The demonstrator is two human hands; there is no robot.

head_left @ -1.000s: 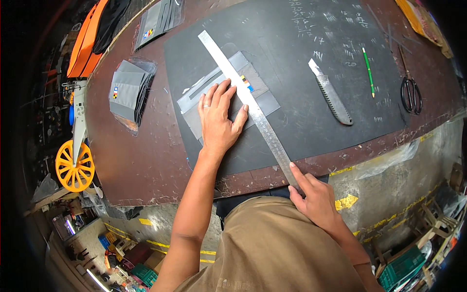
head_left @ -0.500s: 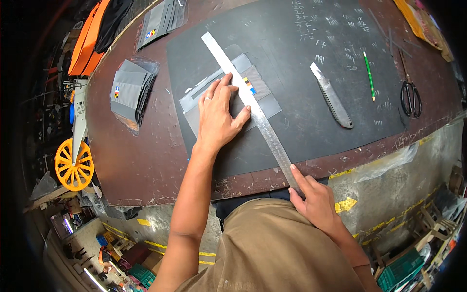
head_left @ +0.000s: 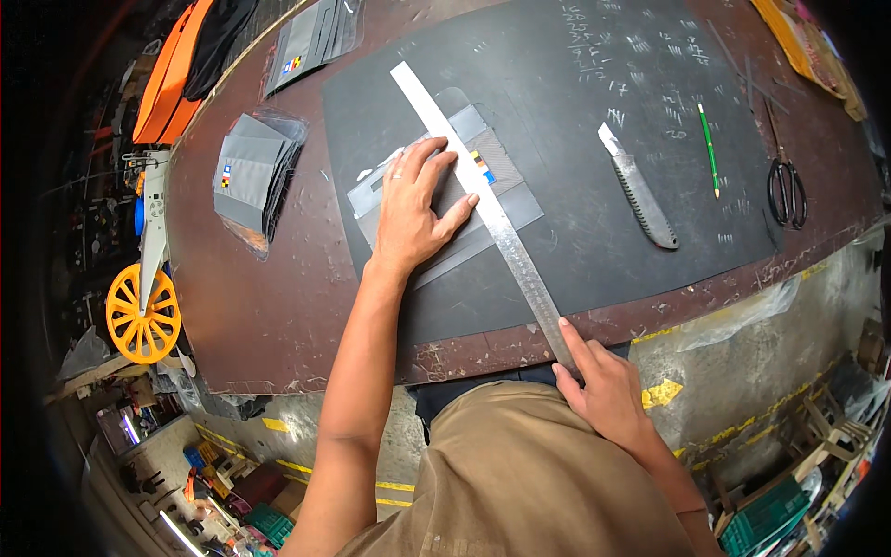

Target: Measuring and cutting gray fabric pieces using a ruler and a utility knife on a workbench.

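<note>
while 1 steel ruler (head_left: 483,209) runs diagonally through the frame's centre, the left hand (head_left: 418,209) lies flat, fingers spread, on 1 grey pouch (head_left: 506,186) beside it. the right hand (head_left: 603,390) pinches the ruler's lower end. right of centre: 1 knife (head_left: 640,190), 1 green pencil (head_left: 708,148), 1 pair of scissors (head_left: 787,190).

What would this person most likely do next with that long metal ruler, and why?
Probably reach for the utility knife. The left hand lies flat on the grey fabric piece, fingers against the steel ruler laid slantwise across it, and the right hand steadies the ruler's near end at the table's edge. The knife lies untouched on the black mat to the right.
</note>
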